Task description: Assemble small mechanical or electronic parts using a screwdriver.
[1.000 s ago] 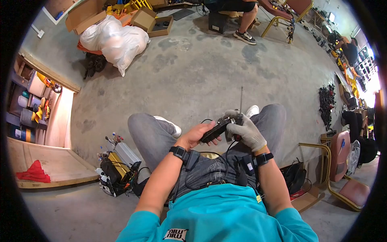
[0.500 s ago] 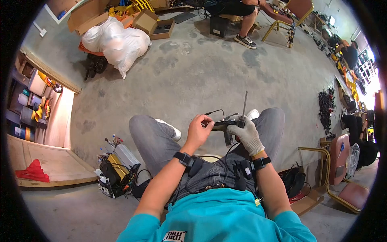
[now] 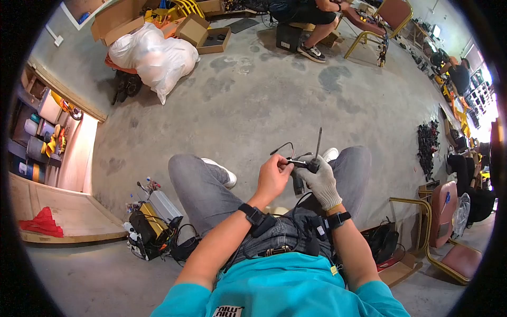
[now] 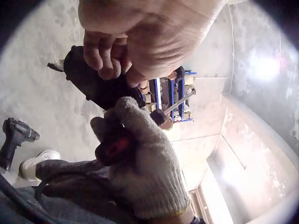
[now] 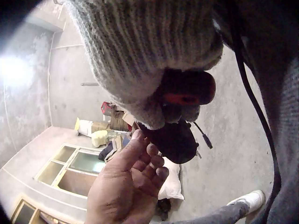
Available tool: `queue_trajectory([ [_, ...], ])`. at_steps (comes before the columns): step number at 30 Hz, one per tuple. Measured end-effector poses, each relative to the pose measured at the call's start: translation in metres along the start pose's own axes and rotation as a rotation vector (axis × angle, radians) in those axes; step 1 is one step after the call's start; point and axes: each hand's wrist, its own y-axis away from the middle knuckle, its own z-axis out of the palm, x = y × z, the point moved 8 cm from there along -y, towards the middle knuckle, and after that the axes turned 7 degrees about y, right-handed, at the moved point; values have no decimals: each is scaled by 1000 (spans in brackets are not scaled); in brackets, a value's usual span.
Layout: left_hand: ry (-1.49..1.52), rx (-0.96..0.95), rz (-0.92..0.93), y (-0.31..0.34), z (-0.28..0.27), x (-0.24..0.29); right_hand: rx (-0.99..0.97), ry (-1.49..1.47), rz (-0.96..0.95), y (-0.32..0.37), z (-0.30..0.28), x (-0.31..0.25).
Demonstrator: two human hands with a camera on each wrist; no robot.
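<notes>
My right hand (image 3: 319, 182), in a knitted white glove, grips a screwdriver (image 3: 319, 143) whose long shaft points away from me. The screwdriver's red and black handle (image 5: 189, 91) lies in the gloved palm. Those gloved fingers also hold a black device (image 5: 177, 144) with a rounded housing, and a short cable with a plug (image 5: 204, 136) sticks out of it. My bare left hand (image 3: 273, 177) pinches at the device's near edge with thumb and fingertips, close beside the glove. What lies between those left fingertips is hidden.
A cordless drill (image 4: 18, 137) lies on the floor near a white shoe (image 4: 37, 163). Black cables (image 3: 296, 208) run over the lap. A gold and black equipment pack (image 3: 153, 222) stands at left, a chair (image 3: 443, 222) at right, and a white bag (image 3: 156, 58) ahead.
My left hand has gone from supporting the device underneath to pinching at its edge, moving right towards the glove. The device has turned, and the screwdriver's tip sits lower in the view.
</notes>
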Motion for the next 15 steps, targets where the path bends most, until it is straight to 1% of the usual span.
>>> queue_trajectory([
  [3,58,-7,-18,0,3,-2,-9,16,-33,-2,1,8],
  [4,58,-6,-16,-2,4,-2,-10,-58,-52,-2,2,8],
  [8,40,-19,-23,-1,8,-11,27,8,-27,2,-2,-11],
  [10,13,-39,-38,0,6,-15,89,-30,31,3,-8,-10],
  [11,-15,-29,-7,-1,0,-21,86,-30,38,4,-9,-10],
  [13,-42,-18,18,-4,-12,-40,135,-172,169,5,-18,3],
  [15,-50,-82,-163,-13,-19,-85,140,-177,186,0,-21,13],
])
